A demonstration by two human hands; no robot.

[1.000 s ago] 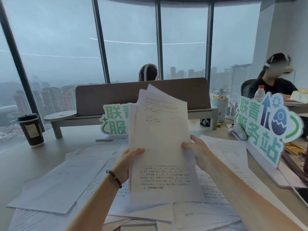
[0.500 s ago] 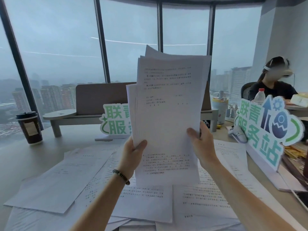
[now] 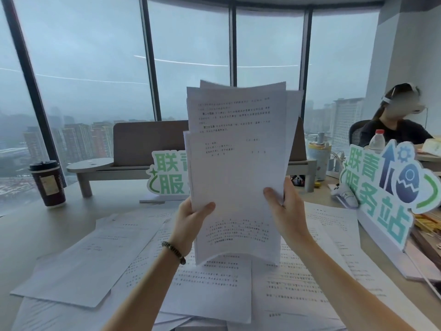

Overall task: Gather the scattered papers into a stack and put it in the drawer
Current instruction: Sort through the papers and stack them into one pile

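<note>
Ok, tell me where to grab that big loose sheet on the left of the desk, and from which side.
Take the loose sheet by its near right corner, coming from the right, probably with the left hand. That corner lies on top of other papers, so it looks easier to lift than the edges lying flat on the desk.

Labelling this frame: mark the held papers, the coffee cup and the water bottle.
held papers [image 3: 236, 168], head view, middle of front sheet
coffee cup [image 3: 49, 185], head view, its label
water bottle [image 3: 377, 140], head view, its body
</note>
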